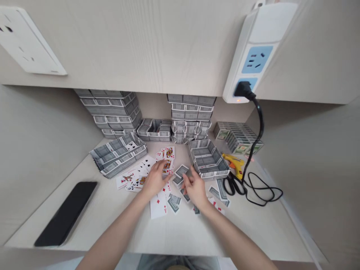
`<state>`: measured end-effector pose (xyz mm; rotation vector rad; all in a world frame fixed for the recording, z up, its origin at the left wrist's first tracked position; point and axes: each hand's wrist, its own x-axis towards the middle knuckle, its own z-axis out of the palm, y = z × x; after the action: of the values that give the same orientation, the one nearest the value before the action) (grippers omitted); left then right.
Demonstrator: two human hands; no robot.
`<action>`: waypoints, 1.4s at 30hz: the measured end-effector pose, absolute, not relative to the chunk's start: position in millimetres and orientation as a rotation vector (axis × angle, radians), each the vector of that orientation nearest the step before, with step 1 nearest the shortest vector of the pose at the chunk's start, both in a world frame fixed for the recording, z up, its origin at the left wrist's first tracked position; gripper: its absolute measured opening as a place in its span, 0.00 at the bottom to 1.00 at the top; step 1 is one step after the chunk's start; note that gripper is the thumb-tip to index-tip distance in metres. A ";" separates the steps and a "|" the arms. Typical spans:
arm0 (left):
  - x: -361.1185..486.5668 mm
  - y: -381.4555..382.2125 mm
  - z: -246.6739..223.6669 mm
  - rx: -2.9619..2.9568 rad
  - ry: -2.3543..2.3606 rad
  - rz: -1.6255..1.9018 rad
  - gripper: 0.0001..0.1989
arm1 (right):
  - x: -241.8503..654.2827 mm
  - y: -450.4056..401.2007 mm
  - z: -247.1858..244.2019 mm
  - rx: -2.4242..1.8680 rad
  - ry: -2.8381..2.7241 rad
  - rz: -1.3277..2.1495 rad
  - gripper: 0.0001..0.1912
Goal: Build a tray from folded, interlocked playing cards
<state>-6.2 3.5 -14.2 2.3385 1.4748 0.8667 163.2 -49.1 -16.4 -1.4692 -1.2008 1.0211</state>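
Note:
My left hand lies over face-up playing cards, its fingers and thumb apart and its fingertips at a red face card. My right hand is bent over face-down grey-backed cards, with fingers apart and tips touching or just above them; no card is clearly gripped. More face-up cards, a joker among them, spread to the left. Nearer me lie red diamond cards and cut card pieces. Open boxes built of cards stand on both sides, a left one and a right one.
Stacked card boxes and another stack rise at the back. A yellow glue gun, black scissors and a looped cable lie right. A black phone lies left. A power strip hangs on the overhead panel.

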 end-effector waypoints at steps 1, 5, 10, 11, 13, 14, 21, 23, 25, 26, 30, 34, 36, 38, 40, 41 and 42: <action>-6.3 4.0 -16.8 2.327 1.485 0.856 0.25 | 163.3 -50.1 -15.7 -1.481 -1.225 0.987 0.35; -6.4 4.9 -18.5 2.276 1.483 0.881 0.24 | 163.5 -53.5 -13.4 -1.461 -1.310 0.855 0.26; -3.9 2.7 -5.2 2.157 1.461 1.050 0.25 | 163.3 -53.8 -15.4 -1.385 -1.360 0.763 0.19; -2.9 1.5 -2.2 2.123 1.447 1.106 0.25 | 163.4 -53.2 -15.8 -1.362 -1.369 0.752 0.19; -0.3 -1.9 2.9 2.019 1.347 1.220 0.26 | 163.7 -51.6 -16.1 -1.311 -1.389 0.722 0.20; 1.4 -4.1 4.9 1.939 1.254 1.257 0.27 | 164.0 -50.8 -16.0 -1.286 -1.403 0.705 0.23; 14.1 -20.9 15.5 1.346 0.629 1.027 0.31 | 167.4 -50.2 -9.5 -1.261 -1.560 0.467 0.41; 15.2 -22.4 15.3 1.292 0.596 0.983 0.30 | 168.1 -51.5 -6.4 -1.263 -1.619 0.430 0.41; 15.4 -22.4 12.1 1.263 0.590 0.954 0.30 | 168.5 -52.5 -3.9 -1.246 -1.661 0.434 0.40; 15.4 -22.0 9.7 1.253 0.591 0.941 0.31 | 168.7 -52.6 -3.1 -1.238 -1.672 0.439 0.38; 16.3 -20.9 1.2 1.232 0.612 0.913 0.30 | 171.1 -51.3 -2.1 -1.193 -1.700 0.441 0.32; 16.4 -22.1 2.3 1.329 0.682 0.916 0.24 | 174.9 -50.9 0.6 -1.125 -1.775 0.491 0.29; 15.7 -22.9 4.3 1.449 0.774 0.926 0.18 | 175.9 -51.9 3.3 -1.101 -1.792 0.532 0.27; 14.6 -23.8 5.4 1.578 0.866 0.922 0.13 | 176.2 -52.8 6.0 -1.074 -1.795 0.565 0.24; 13.6 -24.6 6.1 1.707 0.940 0.915 0.11 | 176.1 -52.9 8.2 -1.040 -1.789 0.572 0.21; 13.0 -24.9 6.6 1.779 0.968 0.909 0.10 | 176.1 -52.6 9.0 -1.028 -1.782 0.564 0.20; 12.5 -25.3 7.3 1.856 0.990 0.905 0.09 | 176.2 -52.0 9.6 -1.023 -1.772 0.549 0.19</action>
<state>12.5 -25.3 7.3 1.8557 0.9898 0.9054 176.2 -52.0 9.6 -1.0235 -1.7716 0.5492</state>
